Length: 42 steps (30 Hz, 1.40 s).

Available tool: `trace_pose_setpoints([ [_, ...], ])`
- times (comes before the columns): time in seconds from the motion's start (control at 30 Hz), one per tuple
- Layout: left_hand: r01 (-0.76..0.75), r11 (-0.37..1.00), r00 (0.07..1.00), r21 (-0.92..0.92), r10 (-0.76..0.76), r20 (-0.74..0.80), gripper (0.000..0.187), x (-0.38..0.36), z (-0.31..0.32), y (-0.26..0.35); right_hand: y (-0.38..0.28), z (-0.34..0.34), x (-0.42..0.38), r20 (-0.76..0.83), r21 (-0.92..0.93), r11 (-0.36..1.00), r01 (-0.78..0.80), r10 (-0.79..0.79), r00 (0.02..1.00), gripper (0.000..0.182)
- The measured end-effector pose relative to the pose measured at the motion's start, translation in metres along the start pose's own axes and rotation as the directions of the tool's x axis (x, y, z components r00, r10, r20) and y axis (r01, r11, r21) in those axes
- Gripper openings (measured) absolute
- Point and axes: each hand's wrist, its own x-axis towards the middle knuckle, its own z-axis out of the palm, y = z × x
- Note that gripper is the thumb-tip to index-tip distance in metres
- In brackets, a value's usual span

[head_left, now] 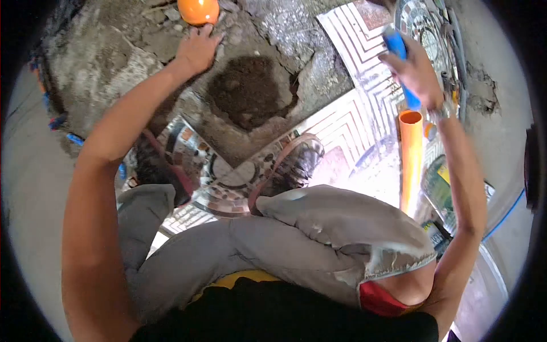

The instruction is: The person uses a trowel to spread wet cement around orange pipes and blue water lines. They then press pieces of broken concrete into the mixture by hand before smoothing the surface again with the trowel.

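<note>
My left hand (196,48) reaches out over broken, dusty ground, with its fingertips at the lower edge of a shiny rounded orange piece (198,11). Its fingers are stretched out and the thumb stands apart. Beside it is a dug hole (250,91) with dark soil inside. My right hand (419,71) is closed around the blue handle (411,98) of a tool, raised on the right side. Motion blurs this hand, and the tool's head at the top edge is not clear. Just below the handle's end is the open mouth of an orange pipe (411,118).
Patterned tiles (359,119) border the broken ground, partly in bright glare. My shoes (293,165) rest on the tiles near the hole. Grey hoses or cables (456,40) run along the right. A green package (441,185) lies beside the pipe, and a blue cable (504,214) curves behind it.
</note>
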Motion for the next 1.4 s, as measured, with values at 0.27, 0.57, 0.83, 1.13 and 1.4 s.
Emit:
trace_pose_setpoints([
  [0.27,-0.098,0.747,0.991,-0.657,0.013,-0.134,0.053,-0.021,0.003,0.03,0.052,0.039,-0.078,-0.076,0.287,0.918,-0.272,0.305,0.949,0.022],
  [0.57,0.189,0.611,0.922,-0.769,0.159,0.353,0.063,-0.025,0.04,0.168,0.053,0.043,-0.057,0.014,0.217,0.937,-0.272,0.276,0.961,0.025],
  [0.83,0.006,0.681,0.975,-0.732,0.159,0.156,0.031,-0.033,0.067,0.173,0.049,0.046,-0.041,0.053,0.236,0.941,-0.244,0.238,0.97,0.026],
  [1.13,0.058,0.497,0.883,-0.866,-0.43,-0.187,0.023,-0.036,-0.016,0.062,0.05,0.043,-0.034,-0.027,0.193,0.964,-0.183,0.192,0.981,0.025],
  [1.4,-0.009,0.97,0.946,-0.242,-0.07,-0.318,0.078,0.071,-0.017,-0.207,0.061,0.038,-0.024,-0.132,0.069,0.973,-0.222,0.229,0.964,0.029],
])
